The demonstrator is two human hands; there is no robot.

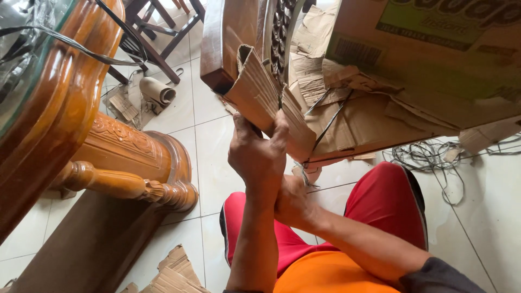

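My left hand (258, 154) is raised and closed around a strip of corrugated cardboard (259, 89) that wraps a dark wooden furniture part (221, 40). The thumb presses on the cardboard's right flap. Behind that sits a carved, pierced wooden panel (280, 30). My right hand (292, 205) sits lower, just behind my left wrist, and its fingers are hidden. A thin plastic strap end (304, 174) hangs right above it. Whether it holds anything cannot be told. My knees in red shorts (386, 198) are below.
A glass-topped wooden table (59, 103) with a carved pedestal (133, 157) stands at the left. A large printed cardboard box (434, 59) fills the top right, over torn cardboard (358, 125). Tangled straps (429, 157), a cardboard roll (157, 89) and scraps (173, 274) lie on the tiled floor.
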